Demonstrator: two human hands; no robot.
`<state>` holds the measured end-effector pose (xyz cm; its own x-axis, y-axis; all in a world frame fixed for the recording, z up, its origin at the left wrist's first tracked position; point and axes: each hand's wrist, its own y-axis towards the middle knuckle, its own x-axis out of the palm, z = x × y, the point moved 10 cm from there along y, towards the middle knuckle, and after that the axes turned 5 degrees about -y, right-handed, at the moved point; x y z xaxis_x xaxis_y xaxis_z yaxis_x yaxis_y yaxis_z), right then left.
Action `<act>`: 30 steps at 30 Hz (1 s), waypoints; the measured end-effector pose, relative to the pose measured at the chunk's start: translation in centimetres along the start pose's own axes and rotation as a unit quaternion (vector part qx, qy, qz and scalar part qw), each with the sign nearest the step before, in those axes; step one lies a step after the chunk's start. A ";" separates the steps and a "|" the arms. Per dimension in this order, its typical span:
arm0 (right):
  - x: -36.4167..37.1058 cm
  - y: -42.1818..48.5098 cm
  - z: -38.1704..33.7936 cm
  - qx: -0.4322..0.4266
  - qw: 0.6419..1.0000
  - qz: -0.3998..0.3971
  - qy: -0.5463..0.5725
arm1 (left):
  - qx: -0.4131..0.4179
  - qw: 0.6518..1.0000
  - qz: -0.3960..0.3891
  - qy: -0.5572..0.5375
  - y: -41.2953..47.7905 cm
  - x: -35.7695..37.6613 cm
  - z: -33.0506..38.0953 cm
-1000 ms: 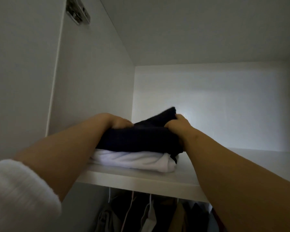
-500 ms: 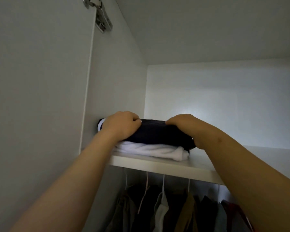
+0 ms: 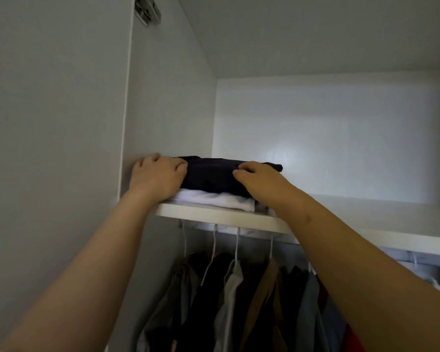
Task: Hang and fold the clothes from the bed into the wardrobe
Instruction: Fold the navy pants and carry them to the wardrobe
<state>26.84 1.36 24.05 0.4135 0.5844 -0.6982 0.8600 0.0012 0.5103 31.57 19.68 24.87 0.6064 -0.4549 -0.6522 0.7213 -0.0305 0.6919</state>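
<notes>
Navy garment (image 3: 211,175) — left hand (image 3: 158,177) grips its end | right hand (image 3: 254,180) curled over top

dark garment (image 3: 214,175) – matt cloth | shelf (image 3: 239,218) – smooth, white | hinge (image 3: 148,11) – metal

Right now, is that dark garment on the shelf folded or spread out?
Folded: the dark garment lies as a compact flat bundle atop the white garment on the shelf.

Upper folded garment (image 3: 214,174) on lower folded garment (image 3: 214,200), left on shelf (image 3: 391,219), above hanging clothes (image 3: 239,301).
</notes>
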 end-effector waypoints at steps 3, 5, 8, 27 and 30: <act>-1.1 -1.6 -0.9 -0.033 0.992 0.077 -0.097 | 0.014 0.996 0.036 -0.087 -2.5 -0.7 0.3; -1.8 -3.7 -2.7 -0.094 0.977 0.155 -0.115 | 0.024 0.983 0.074 -0.165 -5.0 -1.4 0.5; -2.2 -8.3 -4.3 -0.194 0.946 0.250 0.069 | 0.032 0.960 0.128 -0.246 -9.9 -2.0 0.6; 16.7 -21.7 18.8 0.240 0.905 -0.001 0.350 | -0.284 0.779 -0.182 -0.528 -28.1 19.8 -0.9; 16.9 -25.4 22.0 0.306 0.888 0.028 0.341 | -0.303 0.740 -0.258 -0.543 -30.3 22.8 1.3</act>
<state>18.57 -6.70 -11.76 0.3628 0.9256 -0.1082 0.9316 -0.3629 0.0197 23.13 9.07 -10.61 -0.1896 -0.9786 0.0795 0.9802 -0.1934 -0.0427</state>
